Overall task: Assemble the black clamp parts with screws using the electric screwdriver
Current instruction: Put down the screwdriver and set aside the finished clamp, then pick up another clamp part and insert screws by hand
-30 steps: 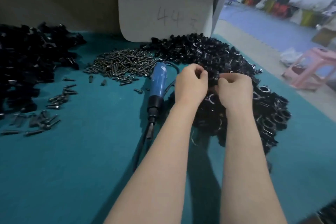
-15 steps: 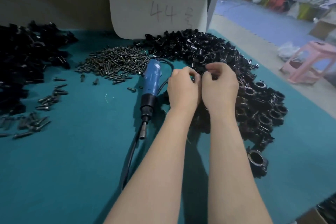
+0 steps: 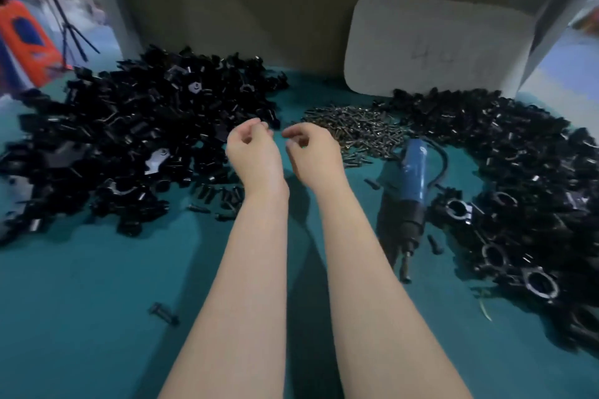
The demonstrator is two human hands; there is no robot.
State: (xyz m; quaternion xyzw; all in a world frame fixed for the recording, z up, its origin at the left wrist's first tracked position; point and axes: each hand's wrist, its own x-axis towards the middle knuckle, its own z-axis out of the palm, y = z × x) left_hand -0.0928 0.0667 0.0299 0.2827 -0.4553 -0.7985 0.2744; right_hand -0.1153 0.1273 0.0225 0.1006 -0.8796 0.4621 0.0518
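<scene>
A big heap of loose black clamp parts fills the left of the teal table. A pile of small screws lies at the centre back. The blue electric screwdriver lies flat right of my arms, tip toward me. A second heap of black ring-shaped clamps covers the right side. My left hand and my right hand hover side by side between the left heap and the screws. The fingers of both hang loosely curled, and I see nothing in either hand.
A white card with handwriting leans on the back wall. Several short black bolts lie by my left wrist, and one bolt lies alone near the front. The teal table is bare at front left.
Both hands have left the right-hand clamp heap and moved left past the screwdriver. They were working a black part together; now they hold nothing. The view has swung left.
</scene>
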